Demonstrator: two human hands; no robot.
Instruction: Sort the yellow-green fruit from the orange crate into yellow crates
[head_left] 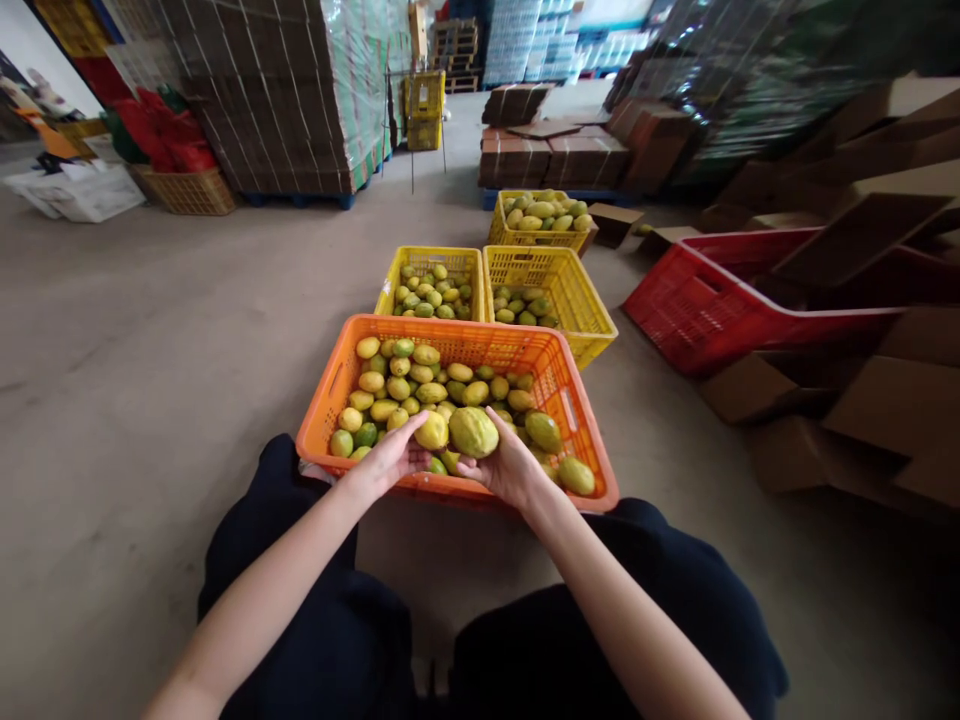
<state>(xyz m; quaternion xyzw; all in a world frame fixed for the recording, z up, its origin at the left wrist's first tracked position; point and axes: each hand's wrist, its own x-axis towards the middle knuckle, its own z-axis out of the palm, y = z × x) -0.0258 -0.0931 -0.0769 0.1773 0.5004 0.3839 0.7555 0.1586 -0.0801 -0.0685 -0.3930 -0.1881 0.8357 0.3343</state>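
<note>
Over the front of an orange plastic crate, both my hands hold yellow-green oval fruits that look like small papayas. My left hand has its fingers around a smaller yellow fruit. A larger, ridged yellow-green fruit sits in my right hand, thumb on its upper side and fingers under it. The two held fruits are side by side, close together. Beneath them, many loose fruits fill the crate, yellow ones mostly at left. Larger green-yellow fruits lie at its right end.
Behind the orange crate stand two yellow crates partly filled with fruit. A fuller yellow crate is farther back. To the right are a red crate and cardboard boxes. Wrapped pallet stacks stand at the back left.
</note>
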